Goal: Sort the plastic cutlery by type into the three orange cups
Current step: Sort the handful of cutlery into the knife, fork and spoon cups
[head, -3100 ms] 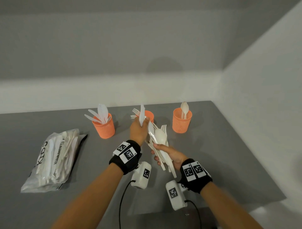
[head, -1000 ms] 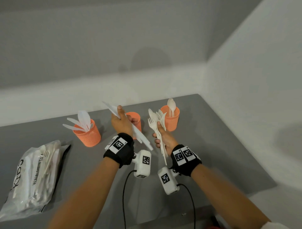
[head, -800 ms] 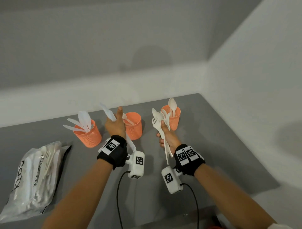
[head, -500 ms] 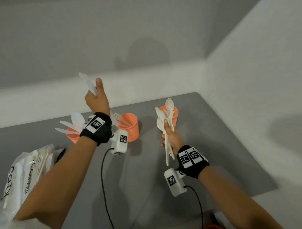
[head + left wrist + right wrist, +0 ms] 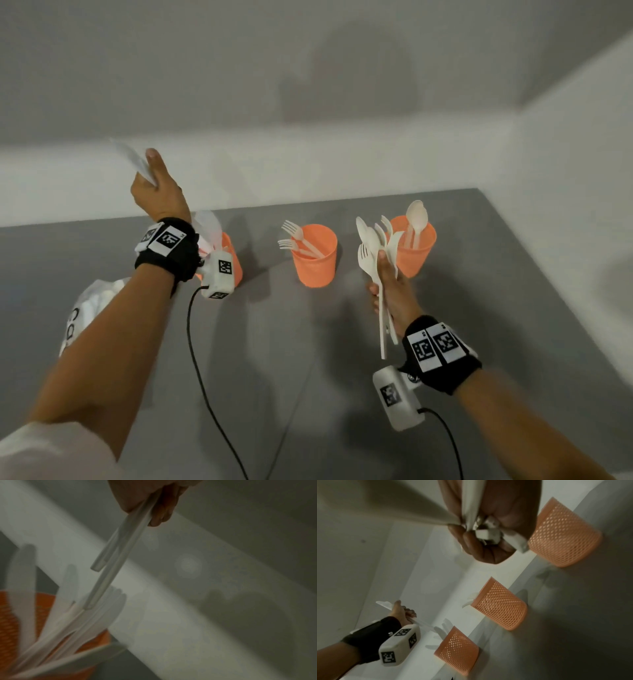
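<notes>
Three orange mesh cups on grey table, left hand gripping two white knives, right hand clutching mixed cutlery bundle

Three cups stand in a row on the table: left cup holds knives, middle cup forks, right cup spoons. A bag lies left of the row, nearer the viewer

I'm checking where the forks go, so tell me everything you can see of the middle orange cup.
The middle orange cup is a tapered plastic tumbler; the right wrist view shows its wall is perforated mesh under a solid rim. It stands upright on the grey table, between and apart from the other two cups. Neither hand touches it. White plastic forks lean against its rim, tines up and to the left.
</notes>
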`<state>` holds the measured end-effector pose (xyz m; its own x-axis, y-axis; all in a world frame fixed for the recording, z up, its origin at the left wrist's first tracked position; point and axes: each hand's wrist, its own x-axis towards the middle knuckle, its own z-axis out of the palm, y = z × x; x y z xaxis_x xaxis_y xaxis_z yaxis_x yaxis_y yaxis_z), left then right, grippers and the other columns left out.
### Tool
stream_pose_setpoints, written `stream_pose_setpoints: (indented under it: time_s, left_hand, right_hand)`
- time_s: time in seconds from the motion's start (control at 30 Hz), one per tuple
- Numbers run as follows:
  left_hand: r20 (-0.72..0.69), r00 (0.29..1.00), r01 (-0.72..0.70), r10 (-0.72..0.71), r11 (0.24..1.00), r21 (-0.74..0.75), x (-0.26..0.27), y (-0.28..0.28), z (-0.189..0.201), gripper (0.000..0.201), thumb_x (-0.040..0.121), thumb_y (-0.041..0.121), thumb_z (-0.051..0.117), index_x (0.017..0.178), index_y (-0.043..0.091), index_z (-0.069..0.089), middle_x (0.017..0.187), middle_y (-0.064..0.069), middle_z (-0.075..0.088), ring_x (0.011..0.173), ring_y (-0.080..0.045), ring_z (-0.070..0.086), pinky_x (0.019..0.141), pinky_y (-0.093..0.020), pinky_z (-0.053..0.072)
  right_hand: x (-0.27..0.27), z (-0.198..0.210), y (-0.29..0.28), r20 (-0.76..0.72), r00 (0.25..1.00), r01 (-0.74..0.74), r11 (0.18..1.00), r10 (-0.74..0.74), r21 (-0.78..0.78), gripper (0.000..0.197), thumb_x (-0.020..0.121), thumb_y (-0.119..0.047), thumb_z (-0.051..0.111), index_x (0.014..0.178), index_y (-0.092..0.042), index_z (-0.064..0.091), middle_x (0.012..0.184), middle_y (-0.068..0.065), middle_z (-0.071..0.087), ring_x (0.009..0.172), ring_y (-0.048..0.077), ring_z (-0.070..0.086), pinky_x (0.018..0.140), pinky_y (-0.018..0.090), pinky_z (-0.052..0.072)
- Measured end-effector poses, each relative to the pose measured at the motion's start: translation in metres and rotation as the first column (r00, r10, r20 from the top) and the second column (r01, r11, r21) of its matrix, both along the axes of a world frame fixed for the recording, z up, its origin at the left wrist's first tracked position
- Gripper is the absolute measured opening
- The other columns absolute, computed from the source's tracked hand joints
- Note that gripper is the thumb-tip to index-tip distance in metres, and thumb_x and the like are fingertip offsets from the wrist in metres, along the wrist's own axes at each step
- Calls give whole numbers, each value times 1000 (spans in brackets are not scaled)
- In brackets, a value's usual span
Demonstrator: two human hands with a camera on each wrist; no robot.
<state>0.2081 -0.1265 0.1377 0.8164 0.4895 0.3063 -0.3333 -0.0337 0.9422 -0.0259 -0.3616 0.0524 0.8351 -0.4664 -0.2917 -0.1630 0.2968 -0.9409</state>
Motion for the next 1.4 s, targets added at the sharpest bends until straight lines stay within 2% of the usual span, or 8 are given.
stream_pose_setpoints:
  time_s: [0.23,0.37,0.57,0.77,0.9,1.0,1.27,1.4]
  left_hand:
    - [-168,983,107,-70,970,219,-4,6,-58,31,93,40,45,67,26,39,57,-2,47,49,-13,48,51,-16,43]
    - [-237,970,137,-45,911,388,-15,14,-79,2,91,19,51,91,18,52,75,8,51,65,-1,46,75,-28,43]
    - [-51,999,17,9,868,497,-47,14,-48,30,94,20,46,115,0,54,123,-18,52,108,-23,53,85,-15,35]
    - [-77,919,394,-386,897,199,-147,-25,-34,11,92,23,51,100,17,55,89,3,58,77,4,54,73,-11,42]
    - [-446,556,770,-701,636,-40,-213,-58,-47,36,88,20,59,120,15,41,83,13,61,80,1,59,74,-15,44]
    - [-486,337,854,-806,479,-204,-229,-71,-59,48,87,25,62,125,6,39,71,4,64,58,-3,61,63,-22,52]
    - [-386,404,874,-830,474,-106,-240,-77,-55,14,92,22,52,90,8,54,54,3,58,42,-7,53,44,-20,46]
    - [-401,474,850,-784,526,-23,-239,-78,-57,20,94,21,49,80,10,57,52,8,58,46,-2,54,50,-19,45]
  right_hand:
    - [5,-7,15,-25,999,-29,1000,29,8,38,92,-55,37,85,-24,58,46,-8,40,34,4,35,38,19,32]
    - [4,-6,19,-24,998,-53,999,53,3,39,92,-56,36,91,-22,58,46,-9,40,35,4,35,39,18,32]
    - [0,3,27,-9,998,-55,998,55,7,39,93,-53,36,94,-21,59,45,-9,41,34,3,35,38,16,33]
    - [-6,7,45,-25,995,-94,995,95,43,44,92,-56,35,99,-18,56,50,-6,39,33,4,33,36,17,31]
    - [-11,17,59,-7,990,-140,985,142,98,45,92,-57,35,83,-17,56,44,-7,38,29,4,30,31,17,27]
    - [-21,27,70,40,975,-222,971,220,84,46,97,-47,30,72,-16,53,38,-9,46,26,2,38,29,14,28]
    - [-37,30,74,61,961,-277,936,271,219,66,86,-70,20,78,-18,60,50,-2,33,30,3,29,31,14,23]
    - [-48,28,71,51,939,-342,934,339,102,41,78,-54,53,75,-13,53,42,-7,42,35,2,40,38,15,35]
